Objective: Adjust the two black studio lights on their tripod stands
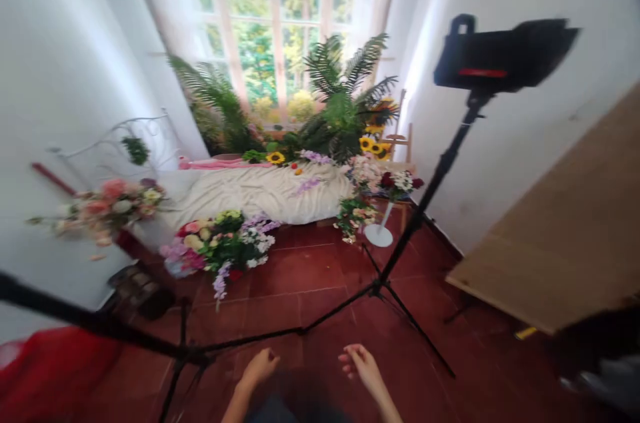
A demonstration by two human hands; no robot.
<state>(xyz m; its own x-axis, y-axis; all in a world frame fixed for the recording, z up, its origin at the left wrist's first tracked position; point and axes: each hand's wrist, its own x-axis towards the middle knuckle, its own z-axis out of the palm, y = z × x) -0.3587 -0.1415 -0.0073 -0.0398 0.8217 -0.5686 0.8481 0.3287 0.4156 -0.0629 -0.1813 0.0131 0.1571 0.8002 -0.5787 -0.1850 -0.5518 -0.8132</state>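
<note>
Low in the view, my left hand (262, 365) hangs above the red tiled floor with its fingers loosely bent. Nothing shows in it. My right hand (362, 364) is level with it to the right, fingers half curled with gaps between them, holding nothing that I can see. Neither hand touches anything visible. Nearest to both are the thin black legs of two stands. The right light stand (420, 210) carries a black lamp head (500, 56). The left stand (100, 316) slants in from the left edge.
Ahead, a bed with a cream cloth (260, 193) stands before a window-scene backdrop (255, 36) with palm fronds (345, 76). Flower bunches (220, 243) lie in front, beside a white round-based stand (379, 234). Red mesh fabric (55, 370) is left; a brown board (560, 230) leans right.
</note>
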